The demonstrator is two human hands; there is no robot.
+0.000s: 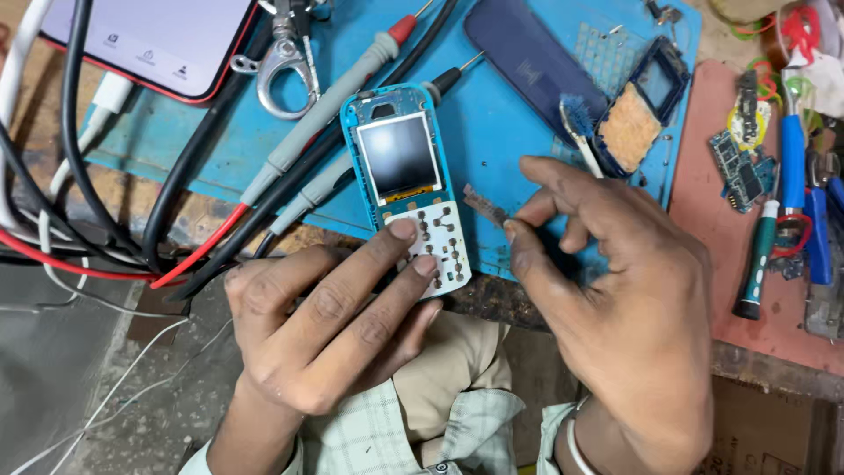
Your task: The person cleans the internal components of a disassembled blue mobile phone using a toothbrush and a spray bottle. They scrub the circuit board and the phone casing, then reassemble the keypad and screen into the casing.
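Left hand [325, 325] grips the opened blue phone [406, 180] (keypad contacts exposed). Right hand [615, 299] pinches a small grey part [484, 208] just beside it.

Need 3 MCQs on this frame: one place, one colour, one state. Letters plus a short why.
1. Where is the smartphone lying?
A. top left of the bench
B. in the right hand
C. under the red mat

2. What colour is the frame of the opened keypad phone?
A. black
B. blue
C. yellow

3. What is the state of that keypad phone's front?
A. fully cased
B. wrapped in tape
C. cover off, key contacts bare

Key:
1 A, it lies at the upper left, beside the cables.
2 B, a blue rim runs round the small screen.
3 C, the left hand rests its fingers on the exposed white contact sheet, while the right hand pinches a small thin tool.
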